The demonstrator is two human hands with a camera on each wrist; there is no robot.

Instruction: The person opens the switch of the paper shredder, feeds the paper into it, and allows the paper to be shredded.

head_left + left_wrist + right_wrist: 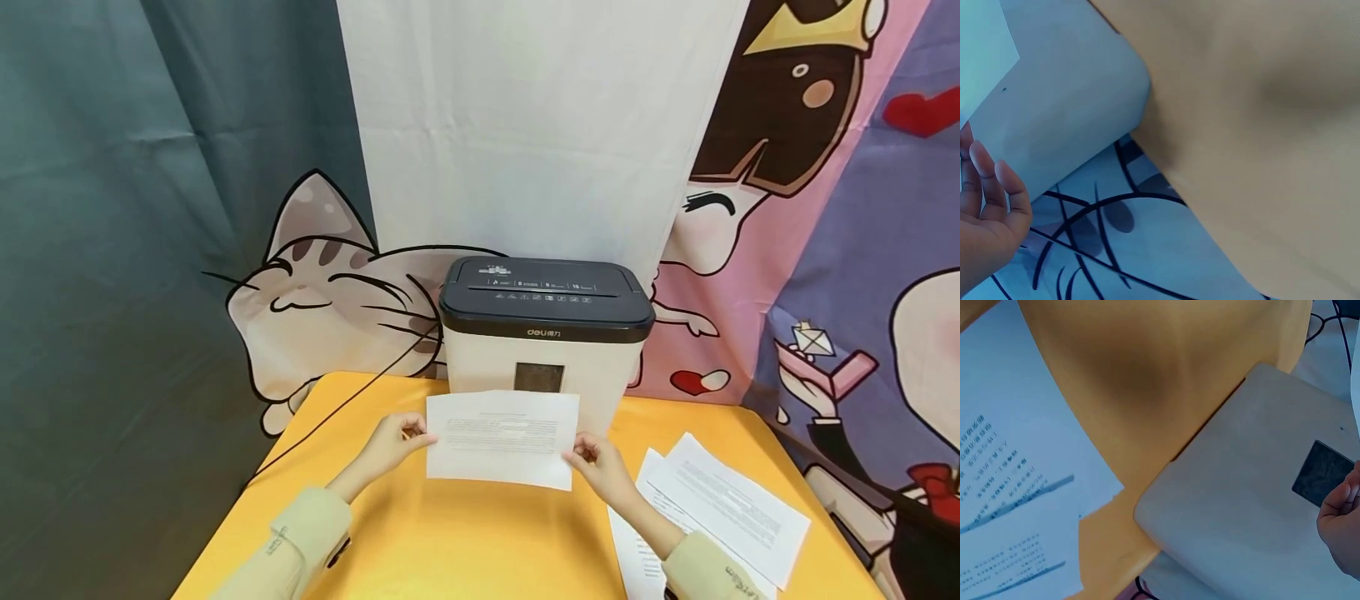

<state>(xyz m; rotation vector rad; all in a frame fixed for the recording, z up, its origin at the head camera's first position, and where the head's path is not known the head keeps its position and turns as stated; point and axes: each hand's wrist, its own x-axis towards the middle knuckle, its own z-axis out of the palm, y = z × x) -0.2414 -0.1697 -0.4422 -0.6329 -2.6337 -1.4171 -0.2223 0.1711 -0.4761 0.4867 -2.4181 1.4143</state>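
Note:
A printed sheet of paper (502, 440) is stretched between both hands in front of the paper shredder (540, 367). My left hand (396, 438) pinches its left edge between thumb and fingers. On the opposite edge, my right hand (600, 467) pinches the sheet near its lower corner. The shredder has a dark top with a long slot (543, 291) and a white bin with a small dark window (1324, 473). In the left wrist view, the sheet's corner (988, 56) shows above the left hand (991, 206), whose outer fingers are loosely bent.
Several printed sheets (731, 508) lie overlapping on the yellow table (480, 550) at the right, under the right forearm. A black cord (337, 408) runs along the table's left side. Behind the shredder hangs a cartoon-printed cloth (525, 125).

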